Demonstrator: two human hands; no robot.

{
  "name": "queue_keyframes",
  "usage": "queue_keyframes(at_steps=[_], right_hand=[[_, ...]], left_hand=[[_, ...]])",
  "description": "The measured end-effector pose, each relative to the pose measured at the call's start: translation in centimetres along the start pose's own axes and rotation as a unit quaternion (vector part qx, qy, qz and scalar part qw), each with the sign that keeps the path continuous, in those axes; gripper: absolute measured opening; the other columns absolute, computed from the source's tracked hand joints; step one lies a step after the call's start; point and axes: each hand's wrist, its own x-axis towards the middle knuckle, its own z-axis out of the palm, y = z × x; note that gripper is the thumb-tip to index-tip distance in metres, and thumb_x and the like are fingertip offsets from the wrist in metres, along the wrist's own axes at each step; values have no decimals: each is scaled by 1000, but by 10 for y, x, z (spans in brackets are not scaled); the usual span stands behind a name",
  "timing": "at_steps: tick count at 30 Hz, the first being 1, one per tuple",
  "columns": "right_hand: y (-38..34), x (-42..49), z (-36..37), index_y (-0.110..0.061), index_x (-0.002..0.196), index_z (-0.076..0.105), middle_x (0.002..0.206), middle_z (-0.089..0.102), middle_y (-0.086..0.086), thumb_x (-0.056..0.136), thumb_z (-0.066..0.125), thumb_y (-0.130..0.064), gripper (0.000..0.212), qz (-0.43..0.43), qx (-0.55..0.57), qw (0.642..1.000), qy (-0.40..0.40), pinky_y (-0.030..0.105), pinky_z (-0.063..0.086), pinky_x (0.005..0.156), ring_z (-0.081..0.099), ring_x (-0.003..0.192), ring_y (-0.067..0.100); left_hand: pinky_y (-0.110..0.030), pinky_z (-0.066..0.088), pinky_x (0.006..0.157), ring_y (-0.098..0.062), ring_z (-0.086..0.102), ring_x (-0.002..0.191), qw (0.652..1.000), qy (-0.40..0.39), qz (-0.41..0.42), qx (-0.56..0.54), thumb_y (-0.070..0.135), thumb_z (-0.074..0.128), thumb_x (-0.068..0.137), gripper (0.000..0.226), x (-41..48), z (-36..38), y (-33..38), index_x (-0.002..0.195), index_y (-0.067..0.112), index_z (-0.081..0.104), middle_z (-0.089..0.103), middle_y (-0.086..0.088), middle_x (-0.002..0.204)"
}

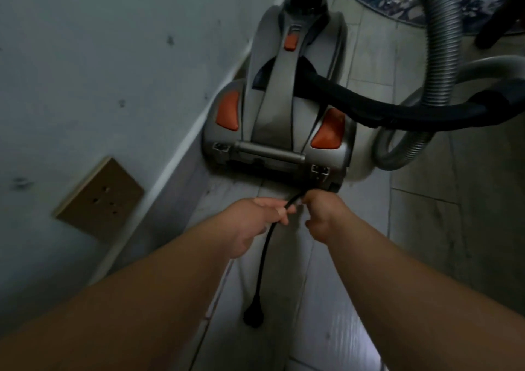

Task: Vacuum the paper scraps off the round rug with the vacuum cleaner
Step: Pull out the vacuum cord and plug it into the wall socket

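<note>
Step in hand: the power cord (pixel 267 245) is being drawn from the rear of the vacuum cleaner (pixel 278 109), judging by the grip.
Left hand (pixel 252 226): the fingers are curled round the cord.
Right hand (pixel 321 217): the fingers are curled on the cord just where it leaves the housing. The pinch is partly hidden.
Plug (pixel 253 318): it hangs free, low over the floor.
Wall socket (pixel 99 200): it is on the wall to the left, near the hands.
Method: pull straight back, hand over hand and without sideways drag, until the slack reaches the socket.
Round rug (pixel 392 4): it lies beyond the cleaner, partly behind the hose (pixel 443 58). Scraps cannot be told from the pattern.
</note>
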Motion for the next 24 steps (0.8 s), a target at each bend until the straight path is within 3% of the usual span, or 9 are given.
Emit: queue_keyframes(at_steps=[2, 3, 5, 8, 11, 13, 17, 21, 24], right_hand=[[2, 8, 3, -4, 106, 56, 103, 51, 9, 98, 45, -1, 14, 19, 37, 999, 10, 42, 35, 107, 46, 96, 20], [2, 12, 3, -5, 112, 57, 109, 54, 9, 99, 46, -3, 17, 23, 45, 999, 10, 43, 34, 108, 47, 100, 19], [2, 19, 4, -9, 116, 57, 107, 63, 8, 102, 47, -10, 17, 26, 59, 998, -9, 37, 43, 93, 56, 98, 19], [-2, 21, 9, -11, 116, 56, 73, 71, 3, 104, 48, -13, 15, 42, 73, 996, -13, 28, 45, 66, 63, 77, 13], [-5, 18, 6, -12, 109, 58, 59, 67, 0, 103, 50, -13, 10, 44, 51, 998, 4, 29, 46, 63, 64, 72, 13], [-3, 14, 0, -13, 102, 59, 57, 66, -2, 103, 51, -15, 9, 38, 20, 999, 7, 27, 46, 60, 63, 68, 12], [0, -2, -4, -13, 75, 57, 68, 61, 4, 103, 50, -11, 28, 11, -72, 997, -3, 17, 39, 38, 56, 50, 8], [6, -4, -10, -15, 74, 55, 92, 68, 10, 100, 57, -19, 27, -19, -173, 985, 3, 23, 34, 51, 56, 72, 16], [12, 2, -18, -12, 90, 67, 116, 69, 18, 98, 59, -18, 13, -48, -194, 980, -1, 25, 47, 66, 61, 89, 22]], left_hand=[[-24, 35, 80, -4, 57, 95, 998, -33, 28, 41, 16, 53, 95, 21, -12, -20, -7, 98, 26, 72, 64, 13, 74], [-26, 37, 87, -7, 58, 102, 996, -50, 38, 57, 18, 53, 95, 23, -16, -28, -10, 96, 30, 72, 65, 13, 78], [-30, 35, 97, -10, 58, 108, 992, -76, 45, 94, 20, 53, 95, 26, -24, -42, -16, 94, 36, 74, 67, 14, 83], [-30, 35, 99, -7, 58, 107, 981, -114, 14, 156, 18, 56, 93, 26, -28, -46, -21, 95, 37, 73, 71, 15, 88], [-30, 36, 99, -6, 54, 115, 979, -139, -40, 145, 7, 51, 90, 34, -22, -40, -20, 101, 33, 70, 70, 12, 108], [-30, 37, 98, -7, 52, 118, 990, -94, -67, 83, 4, 52, 89, 34, -11, -32, -17, 106, 28, 68, 67, 9, 116], [-33, 38, 90, -8, 55, 110, 993, 39, -98, -44, 15, 58, 91, 23, 24, -8, -7, 112, 16, 65, 69, 3, 107], [-26, 39, 65, -13, 57, 76, 990, 48, -113, -71, 22, 51, 96, 12, 51, 24, 12, 94, 16, 62, 67, -3, 87], [-22, 37, 47, -12, 51, 61, 990, 63, -110, -66, 15, 49, 98, 19, 71, 40, 17, 80, 13, 55, 58, -4, 75]])
